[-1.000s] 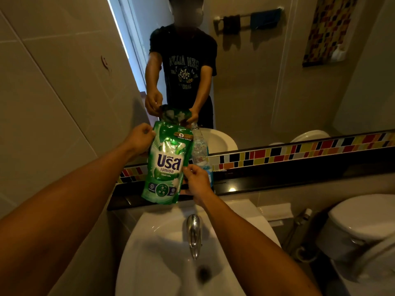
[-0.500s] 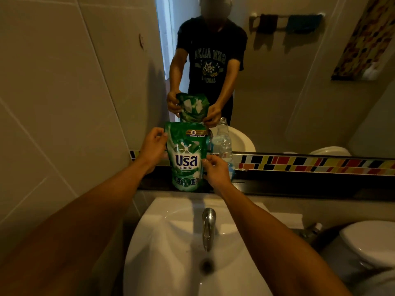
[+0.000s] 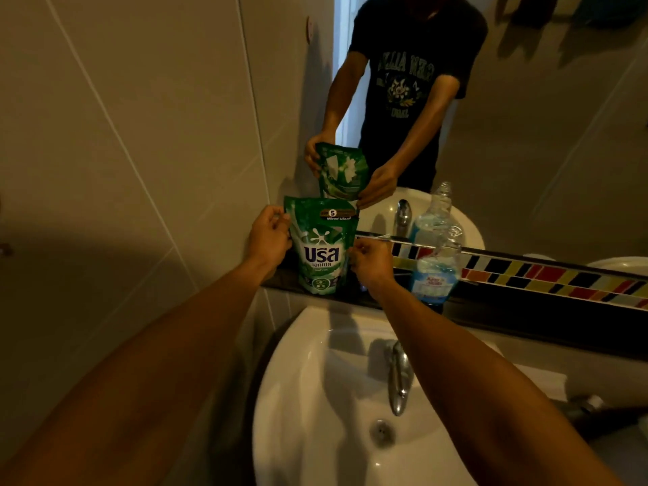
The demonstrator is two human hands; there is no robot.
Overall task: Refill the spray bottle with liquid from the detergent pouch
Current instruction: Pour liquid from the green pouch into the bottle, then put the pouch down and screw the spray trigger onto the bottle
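1. A green detergent pouch [image 3: 322, 247] is standing upright on the dark ledge [image 3: 526, 310] behind a white sink [image 3: 315, 398], below a mirror [image 3: 526, 135].
2. The left hand [image 3: 268, 236] is pinching the pouch's upper left edge, fingers curled together.
3. The right hand [image 3: 370, 263] is gripping the pouch's right edge, fingers closed on it.
4. A clear bottle [image 3: 436, 264] (holding blue liquid, no spray head on it) is standing on the ledge just right of the right hand.
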